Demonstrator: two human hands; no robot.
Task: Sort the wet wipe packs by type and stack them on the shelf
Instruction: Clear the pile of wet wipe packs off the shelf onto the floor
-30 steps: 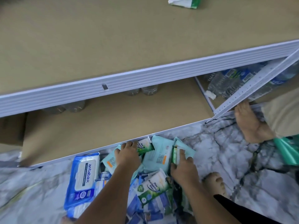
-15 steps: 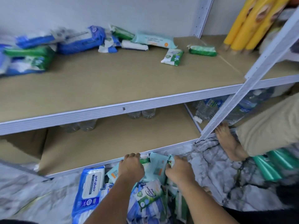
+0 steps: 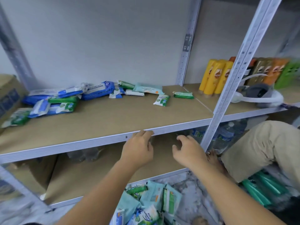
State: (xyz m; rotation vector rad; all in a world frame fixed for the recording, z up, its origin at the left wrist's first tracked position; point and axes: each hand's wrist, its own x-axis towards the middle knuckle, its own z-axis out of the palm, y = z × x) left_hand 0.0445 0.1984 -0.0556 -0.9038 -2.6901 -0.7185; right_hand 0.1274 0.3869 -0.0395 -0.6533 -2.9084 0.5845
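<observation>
Half a second ago both hands were down on the pile of wet wipe packs (image 3: 151,202) on the marble floor; now both are lifted in front of the shelf and hold nothing. The left hand (image 3: 138,150) has its fingers loosely spread, with the fingertips level with the shelf's front rail (image 3: 81,143); contact cannot be told. The right hand (image 3: 190,151) hangs just beside it, fingers relaxed and slightly curled, in front of the lower shelf opening. The view has also tilted upward, showing more wall.

On the shelf, blue packs (image 3: 95,90) and green packs (image 3: 63,99) lie jumbled at the back left. A teal pack (image 3: 147,89) lies near the back, with 1 small green-and-white pack (image 3: 161,100) and 1 green pack (image 3: 183,95) lying apart to the right. The front half of the board is bare from the rail back to the packs.

The upright post (image 3: 227,95) bounds the bay on the right, close to the right hand. Beyond it stand yellow bottles (image 3: 214,78), and another person's beige trouser leg (image 3: 259,151) crowds the floor beside the pile.
</observation>
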